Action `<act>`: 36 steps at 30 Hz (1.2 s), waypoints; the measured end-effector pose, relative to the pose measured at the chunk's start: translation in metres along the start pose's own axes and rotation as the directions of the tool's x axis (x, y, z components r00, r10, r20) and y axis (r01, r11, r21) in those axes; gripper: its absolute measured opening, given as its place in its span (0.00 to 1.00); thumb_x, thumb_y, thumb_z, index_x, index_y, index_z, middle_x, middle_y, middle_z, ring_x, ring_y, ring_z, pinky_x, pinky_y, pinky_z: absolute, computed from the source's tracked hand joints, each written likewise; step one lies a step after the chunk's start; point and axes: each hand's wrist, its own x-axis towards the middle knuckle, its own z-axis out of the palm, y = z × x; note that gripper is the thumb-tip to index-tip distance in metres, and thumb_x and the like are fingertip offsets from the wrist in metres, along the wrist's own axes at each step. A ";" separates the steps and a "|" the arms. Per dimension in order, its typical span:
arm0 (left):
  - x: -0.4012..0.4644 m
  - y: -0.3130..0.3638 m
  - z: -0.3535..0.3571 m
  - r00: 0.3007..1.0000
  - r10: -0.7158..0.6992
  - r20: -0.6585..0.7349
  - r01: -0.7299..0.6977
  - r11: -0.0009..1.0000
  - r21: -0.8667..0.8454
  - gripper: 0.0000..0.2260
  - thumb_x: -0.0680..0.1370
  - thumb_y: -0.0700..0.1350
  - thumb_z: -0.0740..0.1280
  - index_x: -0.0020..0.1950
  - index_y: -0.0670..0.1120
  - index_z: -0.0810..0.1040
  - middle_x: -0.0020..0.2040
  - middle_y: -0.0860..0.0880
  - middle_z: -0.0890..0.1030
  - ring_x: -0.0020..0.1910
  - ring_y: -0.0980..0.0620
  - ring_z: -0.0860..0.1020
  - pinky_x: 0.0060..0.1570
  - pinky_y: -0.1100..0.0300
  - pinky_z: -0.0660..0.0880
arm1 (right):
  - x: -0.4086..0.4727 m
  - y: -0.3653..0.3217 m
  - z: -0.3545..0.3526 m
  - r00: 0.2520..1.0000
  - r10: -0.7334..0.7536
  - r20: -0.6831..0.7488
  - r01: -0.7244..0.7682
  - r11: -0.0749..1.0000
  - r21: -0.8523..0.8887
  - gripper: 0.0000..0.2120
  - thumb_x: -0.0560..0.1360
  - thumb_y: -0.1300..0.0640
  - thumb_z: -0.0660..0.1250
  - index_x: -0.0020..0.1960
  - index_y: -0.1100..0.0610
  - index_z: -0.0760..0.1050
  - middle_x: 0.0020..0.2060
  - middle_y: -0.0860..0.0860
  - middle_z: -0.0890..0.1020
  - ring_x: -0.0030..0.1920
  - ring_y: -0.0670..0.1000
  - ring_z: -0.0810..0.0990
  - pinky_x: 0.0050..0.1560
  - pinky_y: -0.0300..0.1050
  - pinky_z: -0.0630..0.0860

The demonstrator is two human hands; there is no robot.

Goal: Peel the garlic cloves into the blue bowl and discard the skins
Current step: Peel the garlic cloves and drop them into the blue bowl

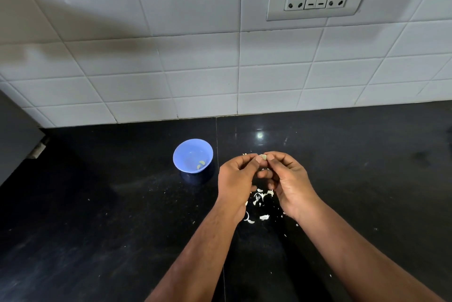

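Two bare forearms (no sleeves, rings or watch) end in short-nailed fingers (257,159).

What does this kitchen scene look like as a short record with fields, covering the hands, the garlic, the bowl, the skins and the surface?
left hand: left hand pinches the garlic clove
right hand: right hand pinches the same clove from the other side
clove position: held above the counter, to the right of the bowl
blue bowl: blue bowl stands on the counter, with pale peeled pieces inside
skins: garlic skins scattered on the counter under the hands
surface: black counter against a white tiled wall
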 end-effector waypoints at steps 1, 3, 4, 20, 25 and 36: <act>0.000 0.000 0.001 0.999 -0.033 0.015 0.033 0.999 -0.039 0.05 0.81 0.48 0.73 0.55 0.51 0.87 0.48 0.52 0.89 0.46 0.56 0.87 0.47 0.55 0.83 | -0.001 0.000 0.000 1.000 -0.002 0.006 0.002 1.000 -0.018 0.05 0.83 0.62 0.67 0.55 0.60 0.82 0.41 0.54 0.87 0.33 0.47 0.83 0.28 0.39 0.71; 0.000 -0.002 0.002 0.997 -0.075 0.024 0.077 0.989 -0.128 0.05 0.81 0.46 0.74 0.54 0.47 0.88 0.48 0.46 0.89 0.43 0.53 0.86 0.44 0.54 0.84 | -0.005 0.001 0.002 1.000 -0.024 0.019 0.025 0.996 -0.086 0.06 0.83 0.62 0.67 0.55 0.61 0.82 0.40 0.55 0.86 0.34 0.48 0.84 0.29 0.40 0.73; 0.000 -0.003 0.002 0.997 -0.081 0.015 0.082 0.984 -0.156 0.05 0.81 0.45 0.74 0.53 0.45 0.88 0.48 0.43 0.88 0.42 0.51 0.85 0.42 0.54 0.85 | -0.007 0.001 0.002 0.999 -0.043 0.019 0.045 0.990 -0.131 0.06 0.83 0.62 0.67 0.55 0.61 0.82 0.40 0.56 0.87 0.35 0.49 0.85 0.29 0.41 0.76; 0.007 -0.014 -0.008 0.997 0.014 -0.073 -0.029 0.978 -0.208 0.05 0.83 0.41 0.71 0.58 0.45 0.84 0.52 0.47 0.88 0.45 0.55 0.82 0.38 0.59 0.80 | 0.003 0.000 -0.019 0.982 -0.166 -0.088 0.055 0.705 -0.707 0.17 0.83 0.46 0.66 0.45 0.58 0.79 0.31 0.53 0.85 0.33 0.51 0.87 0.37 0.50 0.77; 0.010 -0.020 -0.007 0.996 0.011 -0.092 -0.027 0.984 -0.177 0.05 0.84 0.38 0.69 0.58 0.46 0.82 0.50 0.48 0.89 0.44 0.55 0.82 0.38 0.60 0.79 | 0.003 0.004 -0.021 0.984 -0.176 -0.022 0.118 0.741 -0.661 0.08 0.83 0.59 0.67 0.55 0.49 0.82 0.44 0.50 0.87 0.33 0.51 0.86 0.28 0.37 0.72; 0.007 -0.023 -0.013 0.996 0.046 -0.078 -0.055 0.991 -0.124 0.02 0.82 0.41 0.72 0.54 0.44 0.83 0.47 0.45 0.87 0.42 0.54 0.83 0.38 0.59 0.80 | -0.003 0.008 0.001 0.964 -0.154 0.216 0.258 0.740 -0.621 0.14 0.85 0.56 0.64 0.69 0.44 0.77 0.52 0.43 0.85 0.53 0.42 0.84 0.58 0.44 0.81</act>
